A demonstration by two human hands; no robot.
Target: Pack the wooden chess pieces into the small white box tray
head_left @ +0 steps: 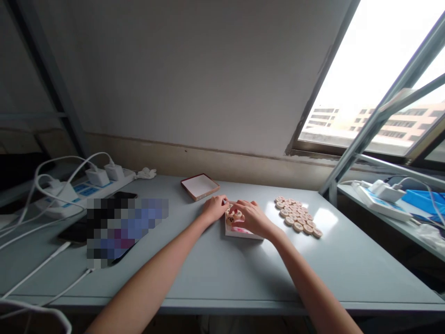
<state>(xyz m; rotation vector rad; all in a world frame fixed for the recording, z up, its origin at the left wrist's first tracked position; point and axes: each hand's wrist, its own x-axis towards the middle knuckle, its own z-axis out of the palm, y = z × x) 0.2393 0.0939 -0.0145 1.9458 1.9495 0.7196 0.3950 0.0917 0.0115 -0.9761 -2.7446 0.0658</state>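
A small white-walled box [244, 234] sits on the desk, with round wooden xiangqi pieces [230, 221] and something pink and white inside. My left hand [215, 208] is closed at the box's far left corner, holding its edge; the fingertips are partly hidden. Over the box, my right hand [252, 217] has its thumb and index finger bent around a xiangqi piece, and the hand covers much of the box's right side. To the right, several more xiangqi pieces [294, 212] lie flat on the desk in close rows.
Behind my left hand lies the box lid [200, 185], inside up. Phones [125, 195], cables and a power strip [100, 189] occupy the left of the grey desk [208, 278]. Another power strip [382, 199] rests on a shelf at right, beyond a metal post [332, 190].
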